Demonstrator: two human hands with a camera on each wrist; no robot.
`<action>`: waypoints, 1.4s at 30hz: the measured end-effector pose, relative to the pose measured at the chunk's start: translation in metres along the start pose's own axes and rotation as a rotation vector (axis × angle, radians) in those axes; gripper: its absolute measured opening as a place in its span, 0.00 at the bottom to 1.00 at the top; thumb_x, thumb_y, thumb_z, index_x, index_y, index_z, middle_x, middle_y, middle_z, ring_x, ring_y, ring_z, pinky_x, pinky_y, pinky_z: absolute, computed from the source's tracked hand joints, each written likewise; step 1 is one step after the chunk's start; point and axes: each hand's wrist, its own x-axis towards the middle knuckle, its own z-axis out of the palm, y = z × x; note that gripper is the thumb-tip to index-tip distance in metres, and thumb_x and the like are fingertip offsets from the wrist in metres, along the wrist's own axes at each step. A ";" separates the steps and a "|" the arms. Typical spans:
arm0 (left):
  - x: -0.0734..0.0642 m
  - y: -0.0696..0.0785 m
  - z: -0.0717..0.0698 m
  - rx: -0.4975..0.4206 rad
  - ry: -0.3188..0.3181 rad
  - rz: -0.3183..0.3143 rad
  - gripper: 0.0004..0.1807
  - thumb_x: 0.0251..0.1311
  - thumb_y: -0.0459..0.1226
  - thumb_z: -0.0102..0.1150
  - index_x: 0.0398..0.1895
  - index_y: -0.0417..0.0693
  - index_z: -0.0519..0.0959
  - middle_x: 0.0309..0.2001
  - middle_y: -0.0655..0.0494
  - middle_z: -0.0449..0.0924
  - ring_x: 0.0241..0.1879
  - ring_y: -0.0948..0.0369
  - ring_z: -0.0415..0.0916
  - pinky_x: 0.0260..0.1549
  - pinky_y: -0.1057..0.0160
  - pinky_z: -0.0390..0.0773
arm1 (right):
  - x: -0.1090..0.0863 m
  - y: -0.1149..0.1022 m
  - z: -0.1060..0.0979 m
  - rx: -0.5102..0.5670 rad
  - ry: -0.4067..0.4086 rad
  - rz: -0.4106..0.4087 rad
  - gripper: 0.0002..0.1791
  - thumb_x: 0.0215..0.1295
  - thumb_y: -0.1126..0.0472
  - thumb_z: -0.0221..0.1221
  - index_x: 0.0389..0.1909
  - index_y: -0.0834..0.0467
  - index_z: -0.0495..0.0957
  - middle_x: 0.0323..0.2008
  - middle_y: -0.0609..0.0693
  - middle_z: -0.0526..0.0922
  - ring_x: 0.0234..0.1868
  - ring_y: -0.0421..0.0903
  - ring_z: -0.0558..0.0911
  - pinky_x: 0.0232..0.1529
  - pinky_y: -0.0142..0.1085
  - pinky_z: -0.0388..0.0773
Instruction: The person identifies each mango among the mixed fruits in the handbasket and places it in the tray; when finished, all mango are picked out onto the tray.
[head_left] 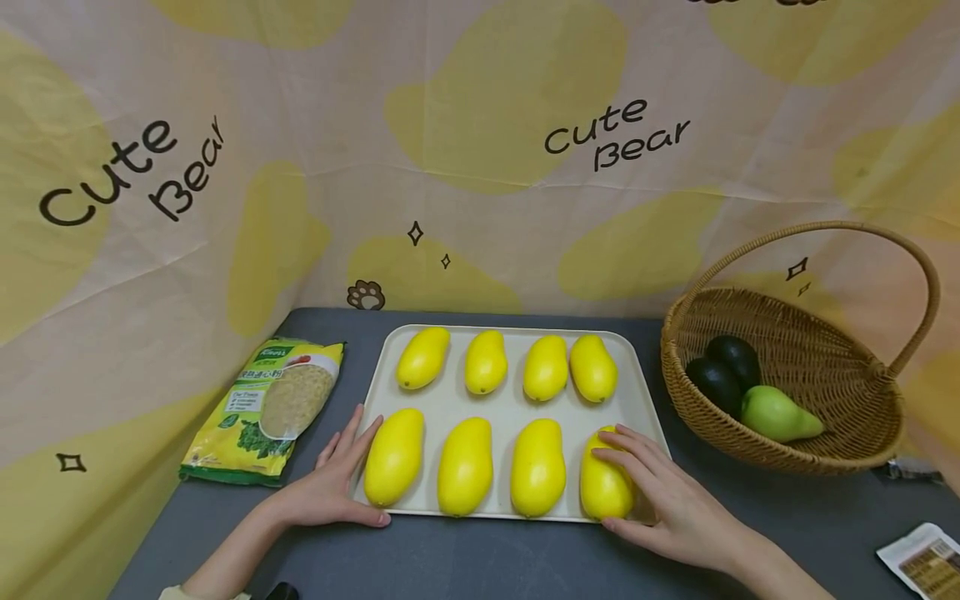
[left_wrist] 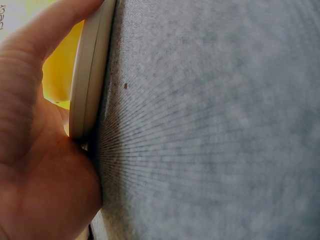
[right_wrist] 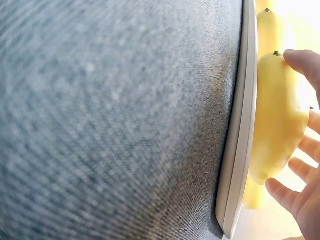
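Note:
Two rows of yellow mangoes lie on a cream rectangular tray (head_left: 502, 408) in the head view. My left hand (head_left: 330, 487) rests against the tray's near left corner, fingers extended along its left side and thumb along the front edge. Beside those fingers is the front-left mango (head_left: 393, 458). My right hand (head_left: 667, 500) holds the front-right mango (head_left: 603, 483), thumb at its near end and fingers over its far end. In the right wrist view that mango (right_wrist: 280, 115) sits between the thumb and the spread fingers, still on the tray.
A yellow Knorr pasta bag (head_left: 262, 412) lies left of the tray on the grey tabletop (head_left: 480, 554). To the right stands a wicker basket (head_left: 840, 383) with two dark avocados (head_left: 712, 387) and a green pear (head_left: 780, 414). A small packet (head_left: 926, 562) lies at the near right.

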 end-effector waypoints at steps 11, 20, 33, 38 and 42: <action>0.000 -0.001 0.001 0.004 0.002 -0.010 0.68 0.41 0.56 0.75 0.79 0.48 0.39 0.75 0.42 0.14 0.70 0.34 0.19 0.60 0.30 0.27 | 0.000 -0.001 0.000 0.008 -0.007 0.000 0.39 0.53 0.47 0.72 0.66 0.51 0.69 0.68 0.51 0.66 0.70 0.57 0.62 0.70 0.26 0.44; 0.002 0.000 0.001 0.000 0.002 -0.007 0.69 0.41 0.56 0.75 0.79 0.47 0.39 0.75 0.41 0.14 0.70 0.34 0.19 0.60 0.30 0.27 | 0.000 -0.002 -0.001 0.000 -0.009 0.011 0.40 0.52 0.47 0.73 0.65 0.51 0.69 0.67 0.51 0.67 0.70 0.56 0.62 0.70 0.26 0.44; -0.012 0.017 -0.018 0.053 -0.069 -0.096 0.65 0.49 0.57 0.71 0.78 0.42 0.38 0.77 0.39 0.29 0.74 0.37 0.33 0.64 0.31 0.44 | 0.002 0.003 -0.015 -0.023 0.085 0.024 0.31 0.52 0.52 0.72 0.59 0.49 0.75 0.63 0.48 0.72 0.65 0.48 0.68 0.67 0.23 0.50; -0.029 0.051 -0.044 0.151 0.013 -0.047 0.48 0.55 0.59 0.65 0.73 0.43 0.61 0.72 0.41 0.57 0.70 0.40 0.54 0.62 0.36 0.58 | 0.015 0.008 -0.028 -0.013 0.246 -0.111 0.18 0.52 0.62 0.71 0.45 0.49 0.83 0.45 0.40 0.83 0.44 0.38 0.80 0.51 0.23 0.70; -0.024 0.083 -0.054 0.218 0.263 0.196 0.27 0.59 0.50 0.66 0.60 0.52 0.77 0.60 0.57 0.75 0.60 0.55 0.71 0.55 0.49 0.73 | 0.036 0.008 -0.041 -0.038 0.294 -0.124 0.06 0.61 0.58 0.66 0.39 0.48 0.84 0.37 0.36 0.84 0.37 0.35 0.80 0.39 0.25 0.75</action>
